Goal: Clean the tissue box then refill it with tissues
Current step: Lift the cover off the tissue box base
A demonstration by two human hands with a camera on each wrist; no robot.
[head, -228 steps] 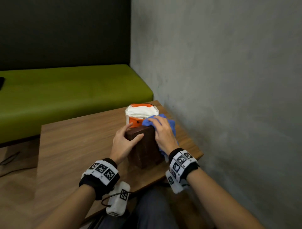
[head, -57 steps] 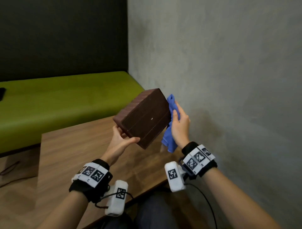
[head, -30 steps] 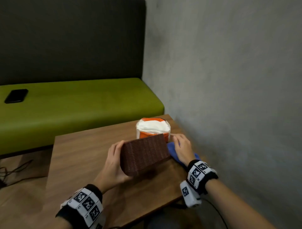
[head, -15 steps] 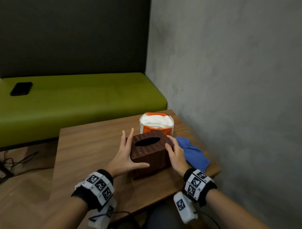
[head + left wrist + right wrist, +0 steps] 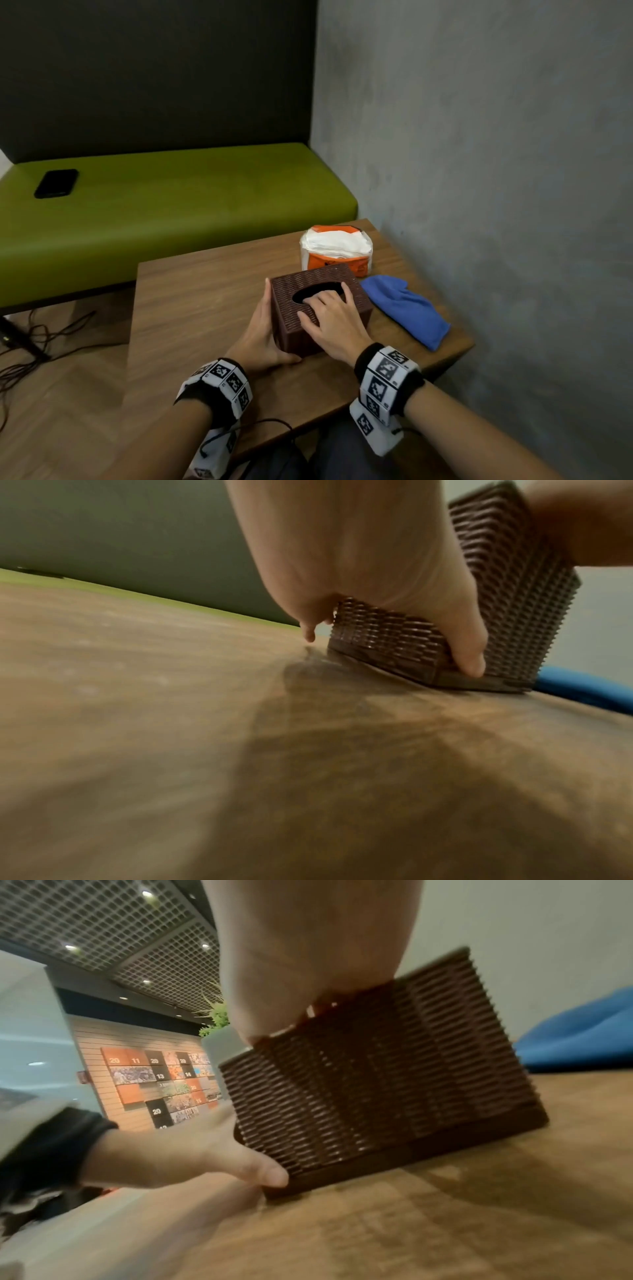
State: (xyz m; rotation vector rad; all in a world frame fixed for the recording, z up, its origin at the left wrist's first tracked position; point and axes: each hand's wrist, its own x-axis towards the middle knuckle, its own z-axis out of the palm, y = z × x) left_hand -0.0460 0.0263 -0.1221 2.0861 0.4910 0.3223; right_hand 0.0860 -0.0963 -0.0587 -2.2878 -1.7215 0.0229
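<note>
The brown woven tissue box (image 5: 291, 329) stands upright on the wooden table (image 5: 191, 308), its oval slot facing up. My left hand (image 5: 263, 325) holds its left side, fingers flat along the wall and thumb (image 5: 469, 656) wrapped round the front bottom corner. On top of the box lies my right hand (image 5: 329, 315), fingers dipping into the slot and thumb on the front face. The blue cloth (image 5: 404, 308) lies loose on the table just right of the box. Behind the box stands an orange pack of white tissues (image 5: 335, 250), open at the top.
A grey wall (image 5: 479, 171) runs close along the table's right edge. A green bench (image 5: 171, 205) with a black phone (image 5: 56, 183) on it stands beyond the table. Cables (image 5: 30, 346) lie on the floor at the left.
The box, lifted and wiped earlier, is back upright on the table. The right hand has let go of the cloth and moved from the box's right side onto its top, fingers into the slot.
</note>
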